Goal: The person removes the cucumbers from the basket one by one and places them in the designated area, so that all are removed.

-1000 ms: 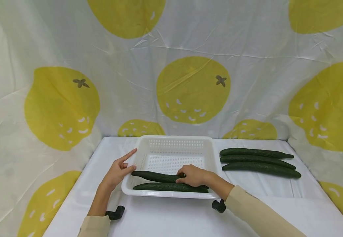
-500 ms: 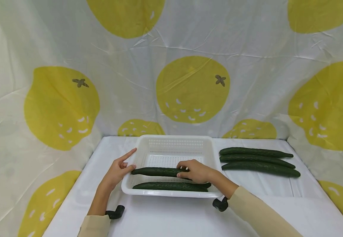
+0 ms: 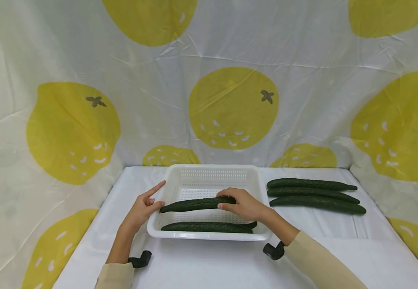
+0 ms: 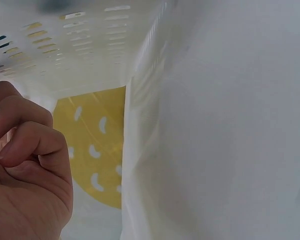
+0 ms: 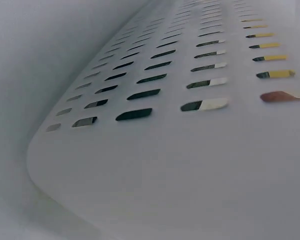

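My right hand [image 3: 243, 204] holds a dark green cucumber [image 3: 190, 204] by its right end, thumb in front and fingers over the back. The cucumber is raised over the white plastic basket [image 3: 209, 237], its left tip near my left thumb. My left hand [image 3: 141, 208] holds the basket's left rim, thumb over the edge and index finger stretched along it; in the left wrist view its other fingers [image 4: 35, 130] are curled beside the perforated wall [image 4: 90, 40]. Another cucumber [image 3: 206, 227] lies along the basket's front wall, with a further tip [image 3: 251, 225] showing behind it.
Three cucumbers [image 3: 313, 194] lie side by side on the white tablecloth [image 3: 324, 228] right of the basket. A lemon-print curtain [image 3: 237, 52] encloses the back and sides. In the right wrist view the slotted basket wall [image 5: 165, 170] fills most of the picture.
My right hand has lifted the cucumber up and away from the one at the front wall, raising its right end. The left hand stays on the rim.
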Action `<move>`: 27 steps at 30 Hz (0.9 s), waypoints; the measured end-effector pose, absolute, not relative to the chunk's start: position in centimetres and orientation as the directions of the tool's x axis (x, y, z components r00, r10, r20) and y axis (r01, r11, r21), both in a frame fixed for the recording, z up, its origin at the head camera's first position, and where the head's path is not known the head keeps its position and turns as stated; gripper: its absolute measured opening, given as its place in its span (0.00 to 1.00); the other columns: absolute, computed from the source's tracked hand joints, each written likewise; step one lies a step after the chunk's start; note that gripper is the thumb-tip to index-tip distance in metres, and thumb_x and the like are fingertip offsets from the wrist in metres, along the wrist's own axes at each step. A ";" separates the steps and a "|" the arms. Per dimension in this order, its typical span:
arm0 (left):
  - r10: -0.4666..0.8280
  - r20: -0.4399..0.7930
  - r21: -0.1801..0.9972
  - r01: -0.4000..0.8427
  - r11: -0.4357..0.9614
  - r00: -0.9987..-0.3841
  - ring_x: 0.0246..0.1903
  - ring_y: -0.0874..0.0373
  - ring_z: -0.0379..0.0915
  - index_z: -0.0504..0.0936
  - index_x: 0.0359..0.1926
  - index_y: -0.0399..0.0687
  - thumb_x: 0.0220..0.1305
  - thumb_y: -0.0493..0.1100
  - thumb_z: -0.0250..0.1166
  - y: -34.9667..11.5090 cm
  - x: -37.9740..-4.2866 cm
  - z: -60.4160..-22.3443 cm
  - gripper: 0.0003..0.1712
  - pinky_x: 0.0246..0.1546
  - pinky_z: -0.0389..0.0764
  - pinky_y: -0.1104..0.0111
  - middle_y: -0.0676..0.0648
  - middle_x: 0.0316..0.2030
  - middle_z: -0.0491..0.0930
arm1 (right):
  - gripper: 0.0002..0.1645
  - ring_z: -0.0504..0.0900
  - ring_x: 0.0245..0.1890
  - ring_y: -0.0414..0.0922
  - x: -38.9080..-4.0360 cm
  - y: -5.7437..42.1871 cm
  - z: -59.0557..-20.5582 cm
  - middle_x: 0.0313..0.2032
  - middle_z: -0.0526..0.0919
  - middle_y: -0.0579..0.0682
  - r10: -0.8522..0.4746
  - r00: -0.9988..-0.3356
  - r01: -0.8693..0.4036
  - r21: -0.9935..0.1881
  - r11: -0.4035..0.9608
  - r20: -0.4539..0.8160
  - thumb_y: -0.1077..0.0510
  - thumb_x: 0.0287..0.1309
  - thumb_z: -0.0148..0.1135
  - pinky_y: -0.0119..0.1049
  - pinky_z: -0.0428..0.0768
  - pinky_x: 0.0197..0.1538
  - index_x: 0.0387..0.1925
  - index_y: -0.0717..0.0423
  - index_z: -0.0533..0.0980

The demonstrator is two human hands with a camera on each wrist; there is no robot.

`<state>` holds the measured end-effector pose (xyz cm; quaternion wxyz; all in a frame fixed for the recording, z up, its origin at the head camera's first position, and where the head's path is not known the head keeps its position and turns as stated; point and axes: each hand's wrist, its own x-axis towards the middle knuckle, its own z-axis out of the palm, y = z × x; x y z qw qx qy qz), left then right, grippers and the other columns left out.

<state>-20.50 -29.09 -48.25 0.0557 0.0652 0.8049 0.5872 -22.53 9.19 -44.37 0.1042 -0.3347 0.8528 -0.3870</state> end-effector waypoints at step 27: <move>0.121 -0.009 0.935 0.034 0.352 -0.993 0.16 0.65 0.54 0.65 0.78 0.64 0.69 0.42 0.68 -28.9 -20.4 -48.0 0.39 0.19 0.66 0.71 0.55 0.16 0.59 | 0.23 0.77 0.64 0.48 -22.0 13.4 -38.8 0.59 0.81 0.42 -0.572 -0.767 -0.582 -0.691 0.430 0.291 0.46 0.70 0.64 0.53 0.76 0.63 0.63 0.42 0.78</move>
